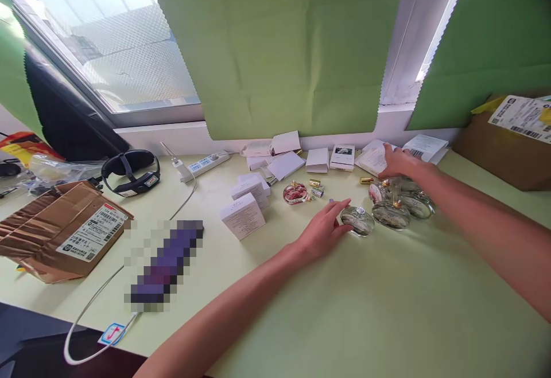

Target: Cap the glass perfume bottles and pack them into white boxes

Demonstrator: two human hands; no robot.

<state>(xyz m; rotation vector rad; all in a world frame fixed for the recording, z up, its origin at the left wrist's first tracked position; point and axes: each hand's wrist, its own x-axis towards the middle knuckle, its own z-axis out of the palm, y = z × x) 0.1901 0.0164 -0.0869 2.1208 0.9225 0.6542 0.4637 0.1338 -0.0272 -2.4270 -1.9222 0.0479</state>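
A person's left hand (323, 230) lies flat and open on a pale green table (387, 309), fingertips touching a round clear glass bottle (358, 219) just beyond them. The right hand (398, 162), fingers spread and holding nothing that can be seen, rests on a white leaflet (374, 159) at the far edge, with three more glass bottles (398, 206) clustered just below its wrist. Between the two hands sit small gold caps (315, 183); left of the left hand stands a red-tinted bottle (295, 193), and farther left white cartons (243, 215) whose print is too small to read. Beyond the right hand lies a slip with a barcode (424, 145). Well to the left of both hands, a flattened brown parcel (64, 232) bears a white shipping label with barcodes, its text illegible; a white power strip (204, 166) and black headband (131, 172) lie behind it. Green paper sheets (284, 51) cover the window behind the table, daylight showing at the gaps
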